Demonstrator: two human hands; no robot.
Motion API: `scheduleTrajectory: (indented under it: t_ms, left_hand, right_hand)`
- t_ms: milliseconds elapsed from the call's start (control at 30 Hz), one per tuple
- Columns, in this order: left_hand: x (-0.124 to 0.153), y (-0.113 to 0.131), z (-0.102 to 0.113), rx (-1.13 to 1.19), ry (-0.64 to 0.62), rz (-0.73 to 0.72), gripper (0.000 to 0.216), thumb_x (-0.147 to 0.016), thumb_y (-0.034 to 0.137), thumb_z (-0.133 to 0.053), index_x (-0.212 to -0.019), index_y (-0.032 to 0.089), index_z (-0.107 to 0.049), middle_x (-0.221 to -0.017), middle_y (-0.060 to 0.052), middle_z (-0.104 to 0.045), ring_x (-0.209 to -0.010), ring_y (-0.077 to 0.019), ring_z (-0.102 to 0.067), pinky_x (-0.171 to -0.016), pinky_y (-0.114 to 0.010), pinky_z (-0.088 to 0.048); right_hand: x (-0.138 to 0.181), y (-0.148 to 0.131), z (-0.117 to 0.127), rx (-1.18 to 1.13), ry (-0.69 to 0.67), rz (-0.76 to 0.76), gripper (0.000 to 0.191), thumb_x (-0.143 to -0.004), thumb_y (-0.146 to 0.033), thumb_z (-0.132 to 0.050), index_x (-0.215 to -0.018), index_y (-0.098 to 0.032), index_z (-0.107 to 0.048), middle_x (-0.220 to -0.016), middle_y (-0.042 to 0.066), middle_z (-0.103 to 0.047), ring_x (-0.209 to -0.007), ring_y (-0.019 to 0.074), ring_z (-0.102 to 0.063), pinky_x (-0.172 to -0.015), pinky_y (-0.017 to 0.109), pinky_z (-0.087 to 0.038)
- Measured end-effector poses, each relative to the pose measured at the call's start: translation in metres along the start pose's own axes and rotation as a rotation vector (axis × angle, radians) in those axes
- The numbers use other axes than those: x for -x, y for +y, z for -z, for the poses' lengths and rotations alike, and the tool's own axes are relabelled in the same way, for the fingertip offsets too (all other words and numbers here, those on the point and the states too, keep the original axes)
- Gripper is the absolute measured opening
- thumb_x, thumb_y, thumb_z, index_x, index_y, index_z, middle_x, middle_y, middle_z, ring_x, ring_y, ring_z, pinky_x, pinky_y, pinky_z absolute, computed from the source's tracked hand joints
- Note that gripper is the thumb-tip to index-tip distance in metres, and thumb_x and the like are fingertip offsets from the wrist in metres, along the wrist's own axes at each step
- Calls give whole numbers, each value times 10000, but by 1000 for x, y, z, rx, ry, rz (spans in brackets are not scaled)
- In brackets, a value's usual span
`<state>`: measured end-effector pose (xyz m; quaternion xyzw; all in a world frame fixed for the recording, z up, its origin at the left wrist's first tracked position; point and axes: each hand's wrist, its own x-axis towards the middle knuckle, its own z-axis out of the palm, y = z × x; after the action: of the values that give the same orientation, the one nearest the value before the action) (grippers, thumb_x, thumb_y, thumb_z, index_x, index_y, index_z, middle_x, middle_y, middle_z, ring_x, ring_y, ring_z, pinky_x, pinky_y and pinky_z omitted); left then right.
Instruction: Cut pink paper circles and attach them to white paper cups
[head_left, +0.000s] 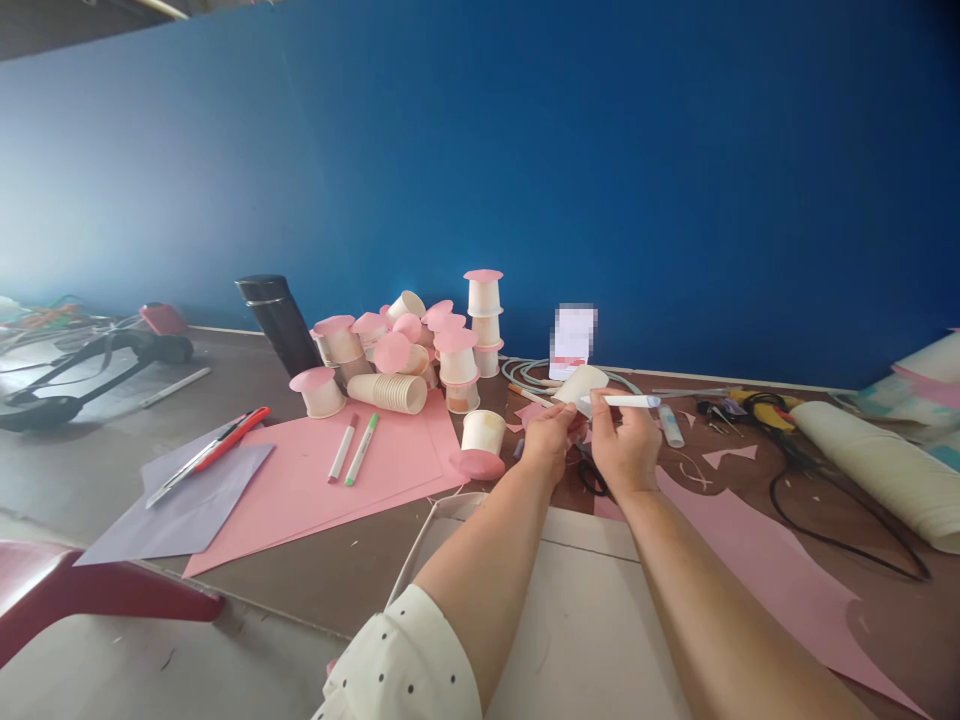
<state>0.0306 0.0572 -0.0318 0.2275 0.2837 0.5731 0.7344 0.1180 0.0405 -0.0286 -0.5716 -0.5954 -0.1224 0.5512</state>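
Note:
My left hand (551, 432) is closed around a white paper cup (581, 385), held tilted above the table. My right hand (624, 445) grips a white marker pen (626, 401), its tip touching the cup. Black scissors (592, 472) lie on the table just below both hands. A paper cup with a pink disc (481, 445) stands just left of my left hand.
A pile of paper cups capped with pink discs (420, 345) sits behind pink paper sheets (322, 480) with two markers (354, 450). A black flask (279, 322), red box cutter (214, 450), purple sheet (180, 505), cables (810, 480), paper roll (885, 465) and red chair (67, 590) surround them.

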Motion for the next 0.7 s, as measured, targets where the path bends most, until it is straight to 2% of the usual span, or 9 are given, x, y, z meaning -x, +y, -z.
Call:
scheduleTrajectory:
  t_ms: [233,400,567,700]
  left_hand:
    - [1,1,0,-40,4,-10,73,-761,128,-616,-718,104,-670,-648,-39,-618,-660,-122,-595,-805,-288,-469]
    - [2,0,-1,-25,6,1,47,-736,145,-661,-708,108,-671,-668,-49,-631,-707,-138,-613,-824,-293,-462]
    - [0,0,0,3,15,15,52,-761,121,-631,-734,100,-670,-700,-59,-641,-677,-129,-611,-826,-299,-467]
    - [-2,0,4,88,52,33,89,-803,96,-559,-770,108,-641,-738,-66,-654,-684,-127,-626,-827,-313,-490]
  right_hand:
    - [-1,0,1,11,11,3,279,-879,-377,-505,-902,-165,-685,-836,102,-705,-775,232,-634,-754,342,-470]
    - [0,-1,0,15,13,1,282,-882,-377,-497,-896,-164,-680,-843,109,-701,-801,238,-636,-760,344,-470]
    - [-1,-4,3,-5,15,2,285,-887,-374,-488,-895,-161,-678,-850,108,-702,-811,241,-633,-764,357,-474]
    - [-2,-5,5,-22,86,-54,291,-897,-374,-482,-905,-159,-677,-855,112,-701,-815,240,-631,-765,358,-473]
